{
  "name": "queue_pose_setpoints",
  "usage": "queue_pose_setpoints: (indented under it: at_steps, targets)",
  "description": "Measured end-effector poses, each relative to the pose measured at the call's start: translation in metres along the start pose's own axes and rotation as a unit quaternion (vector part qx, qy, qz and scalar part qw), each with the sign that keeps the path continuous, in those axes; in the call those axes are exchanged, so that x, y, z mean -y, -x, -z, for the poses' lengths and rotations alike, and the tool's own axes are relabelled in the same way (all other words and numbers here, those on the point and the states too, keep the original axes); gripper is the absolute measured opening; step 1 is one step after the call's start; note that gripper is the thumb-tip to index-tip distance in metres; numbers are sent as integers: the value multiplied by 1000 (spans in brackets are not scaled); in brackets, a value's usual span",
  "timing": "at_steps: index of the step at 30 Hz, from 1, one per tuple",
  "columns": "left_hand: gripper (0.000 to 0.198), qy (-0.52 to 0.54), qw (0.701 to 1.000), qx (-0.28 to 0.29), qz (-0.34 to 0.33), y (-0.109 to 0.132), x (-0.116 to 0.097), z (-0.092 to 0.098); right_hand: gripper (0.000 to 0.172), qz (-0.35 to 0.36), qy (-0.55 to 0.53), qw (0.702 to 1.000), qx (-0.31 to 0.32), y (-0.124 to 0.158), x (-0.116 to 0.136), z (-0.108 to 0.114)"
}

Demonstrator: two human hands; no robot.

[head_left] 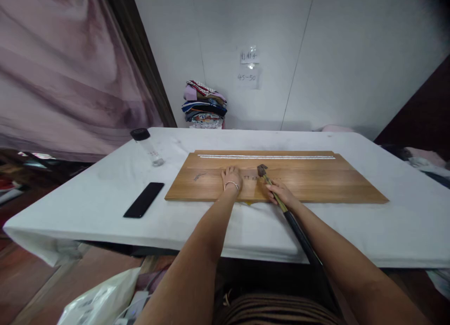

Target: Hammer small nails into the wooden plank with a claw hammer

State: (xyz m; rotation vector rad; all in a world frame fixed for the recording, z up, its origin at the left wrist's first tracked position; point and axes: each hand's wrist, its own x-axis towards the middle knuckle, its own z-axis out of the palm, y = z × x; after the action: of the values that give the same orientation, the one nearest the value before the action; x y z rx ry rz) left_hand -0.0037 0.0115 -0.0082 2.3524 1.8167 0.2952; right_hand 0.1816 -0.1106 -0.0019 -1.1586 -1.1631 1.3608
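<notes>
A long wooden board [316, 182] lies on the white-covered table. My left hand [232, 176] rests flat on it, fingers stretched out, with a bracelet at the wrist. My right hand [279, 192] is wrapped round the handle of a claw hammer [261, 170], whose head is over the board and whose long dark grip runs back toward me. Between my hands, a short row of nails [250, 177] stands in the board. To the left of my left hand lies a small pile of loose nails [199, 176]. Whether the hammer head touches the board, I cannot tell.
White strips [267, 157] run along the board's far edge. On the table's left are a clear bottle [153, 151] with a black lid and a black phone [144, 200]. Folded clothes [205, 104] are stacked behind the table, against the wall. A plastic bag [101, 297] lies below left.
</notes>
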Motion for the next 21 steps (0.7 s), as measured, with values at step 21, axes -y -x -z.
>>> queue_pose_setpoints:
  at_steps: [21]
  targets:
    - [49,1,1000,-17,0,-1,0,-4,44,-3,2,1000,4,-5,-7,6]
